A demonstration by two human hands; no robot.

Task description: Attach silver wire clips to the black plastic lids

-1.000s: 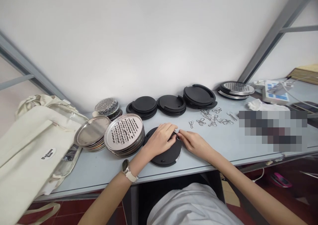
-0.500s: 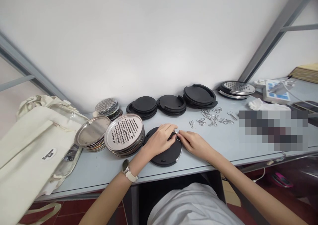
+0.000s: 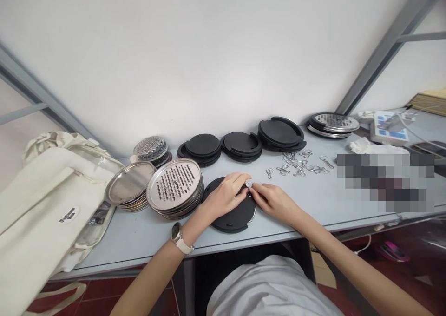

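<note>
A black round disc (image 3: 234, 216) lies flat on the grey table (image 3: 313, 200) in front of me. My left hand (image 3: 226, 196) rests on the disc with curled fingers, holding it down. My right hand (image 3: 273, 200) meets it at the disc's upper right rim. The fingertips of both hands pinch a small metal ring clip (image 3: 248, 190) there. A watch sits on my left wrist.
Several loose metal clips (image 3: 298, 164) lie to the right. Stacks of black discs (image 3: 240, 146) line the wall. A stack of perforated steel plates (image 3: 174, 186) and plain steel trays (image 3: 129, 183) stand to the left, beside a cream cloth bag (image 3: 45, 204). Another perforated stack (image 3: 331, 123) sits far right.
</note>
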